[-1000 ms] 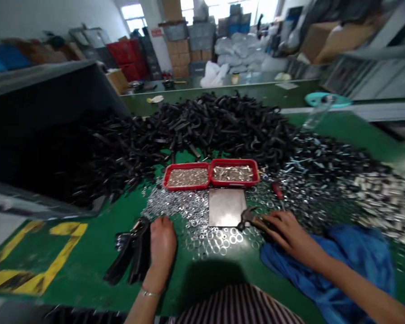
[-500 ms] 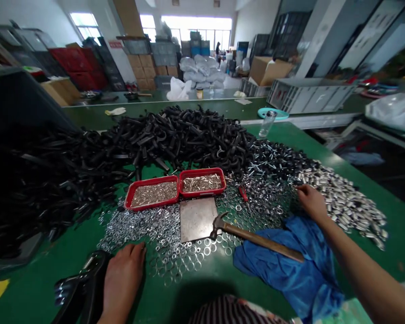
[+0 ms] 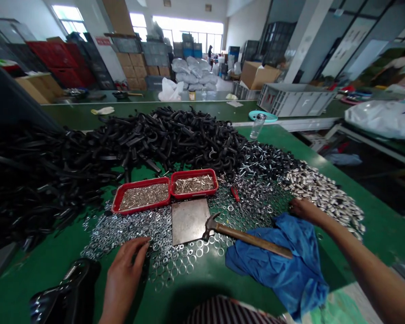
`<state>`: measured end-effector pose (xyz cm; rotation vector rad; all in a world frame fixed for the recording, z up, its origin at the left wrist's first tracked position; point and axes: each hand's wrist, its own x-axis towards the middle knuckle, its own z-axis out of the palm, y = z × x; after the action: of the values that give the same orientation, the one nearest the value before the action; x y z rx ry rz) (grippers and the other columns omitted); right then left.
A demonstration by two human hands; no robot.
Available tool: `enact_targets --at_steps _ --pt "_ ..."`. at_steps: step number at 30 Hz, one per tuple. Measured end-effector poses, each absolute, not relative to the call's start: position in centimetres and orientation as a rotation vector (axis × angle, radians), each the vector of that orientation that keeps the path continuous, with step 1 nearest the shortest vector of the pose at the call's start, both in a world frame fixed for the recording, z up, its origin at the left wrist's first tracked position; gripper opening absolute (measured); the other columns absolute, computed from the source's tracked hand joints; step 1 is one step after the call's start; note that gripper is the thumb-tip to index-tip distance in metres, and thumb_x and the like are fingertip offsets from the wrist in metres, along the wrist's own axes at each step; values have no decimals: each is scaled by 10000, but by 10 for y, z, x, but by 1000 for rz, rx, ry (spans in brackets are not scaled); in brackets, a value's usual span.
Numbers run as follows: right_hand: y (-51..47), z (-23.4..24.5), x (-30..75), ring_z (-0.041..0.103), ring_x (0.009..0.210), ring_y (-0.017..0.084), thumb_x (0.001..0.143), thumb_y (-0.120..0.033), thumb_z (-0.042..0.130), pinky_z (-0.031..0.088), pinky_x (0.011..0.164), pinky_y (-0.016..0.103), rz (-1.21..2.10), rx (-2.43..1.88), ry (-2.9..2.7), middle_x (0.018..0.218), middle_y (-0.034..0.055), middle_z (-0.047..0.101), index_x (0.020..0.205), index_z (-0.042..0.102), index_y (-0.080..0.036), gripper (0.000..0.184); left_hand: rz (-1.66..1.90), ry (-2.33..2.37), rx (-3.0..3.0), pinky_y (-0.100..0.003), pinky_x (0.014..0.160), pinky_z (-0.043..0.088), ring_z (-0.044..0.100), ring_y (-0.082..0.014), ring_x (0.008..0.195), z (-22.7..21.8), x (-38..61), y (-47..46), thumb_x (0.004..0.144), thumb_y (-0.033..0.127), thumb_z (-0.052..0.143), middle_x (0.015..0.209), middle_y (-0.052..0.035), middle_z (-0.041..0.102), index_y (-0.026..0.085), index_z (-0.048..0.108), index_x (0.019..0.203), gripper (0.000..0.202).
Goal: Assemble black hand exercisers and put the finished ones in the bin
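Note:
My left hand (image 3: 126,265) is at the near left edge of a spread of small metal nuts (image 3: 131,227). Its thumb and forefinger tips meet there; anything between them is too small to make out. At the left side of the silver cylindrical sleeves (image 3: 319,189), my right hand (image 3: 303,209) has its fingers curled together, and their contents are hidden. A claw hammer (image 3: 243,235) lies with its head by a square metal plate (image 3: 190,221) and its handle across a blue cloth (image 3: 280,270). Flat metal rings (image 3: 175,268) are scattered before the plate.
Two red trays (image 3: 141,210) of small metal pins stand behind the plate. A red-handled screwdriver (image 3: 235,193) lies among rings. Black curved parts (image 3: 175,139) are heaped behind, near a glass bottle (image 3: 257,126). A black part (image 3: 65,292) lies left of my left hand.
The whole view has shifted slightly. My left hand's fingers have moved onto the edge of the nuts and come into a pinch. My right hand has drawn slightly back from the sleeves towards me.

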<state>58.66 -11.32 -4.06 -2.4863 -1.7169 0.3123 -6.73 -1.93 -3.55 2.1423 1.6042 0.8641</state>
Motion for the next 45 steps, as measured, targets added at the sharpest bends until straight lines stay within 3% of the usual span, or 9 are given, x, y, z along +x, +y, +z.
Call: enact_targets --at_steps 5,10,14,19,21,25,31,36,45 --pt "-104 -30 572 632 671 225 696 -327 649 438 617 294 277 -2478 -1654 686 75 682 671 652 -196 134 854 1466 1958 -358 906 518 669 -225 979 -39 -32 -20 925 454 526 1081 -40 705 237 662 1065 292" --pt "-67 5 530 623 645 201 874 -509 502 457 604 306 237 -2295 -1486 773 62 707 1064 707 -185 427 860 1184 1980 -353 912 508 667 -213 969 -26 21 -11 935 349 534 1022 -54 706 223 676 1054 224" --pt "-28 20 448 569 567 151 847 -545 600 482 554 298 728 -1791 -1272 799 33 699 1137 691 -211 451 846 1039 1949 -334 902 501 658 -199 975 -13 51 -12 935 268 528 1011 -55 701 232 695 1048 205" --pt "1 7 338 649 750 144 793 -433 751 550 761 332 1280 -1319 -1195 1114 51 693 1145 673 -237 411 846 1080 1595 -308 778 529 685 -183 817 -8 64 -14 869 255 614 912 -49 700 189 679 992 154" --pt "5 -1 307 620 670 118 804 -409 754 537 687 304 1423 -1238 -1149 1049 48 702 1118 683 -220 373 850 1028 1340 -300 739 540 698 -181 783 -6 65 -11 850 295 648 866 -43 696 175 658 963 165" --pt "5 -9 262 543 533 113 852 -414 705 460 543 265 1579 -1186 -1091 678 -14 642 1094 687 -199 324 935 908 981 -326 818 557 715 -195 874 -6 67 -4 810 392 718 899 -59 703 161 612 932 282" --pt "1 -14 244 647 703 163 840 -420 702 516 693 318 1568 -1187 -1215 863 11 701 1154 627 -231 374 942 878 931 -361 867 551 710 -198 875 -15 67 0 776 433 764 900 -89 718 142 620 941 365" --pt "1 -12 249 498 474 115 890 -471 629 370 473 234 1514 -1308 -1349 574 -56 560 1025 616 -214 290 966 935 903 -337 836 551 699 -186 871 -24 54 0 778 411 762 917 -80 716 145 630 957 347" --pt "-5 3 232 374 481 75 888 -490 634 262 426 213 1563 -1209 -1273 651 -64 468 987 577 -243 272 969 977 944 -317 779 543 685 -163 755 -25 42 -6 766 414 762 833 -43 701 144 663 964 350"
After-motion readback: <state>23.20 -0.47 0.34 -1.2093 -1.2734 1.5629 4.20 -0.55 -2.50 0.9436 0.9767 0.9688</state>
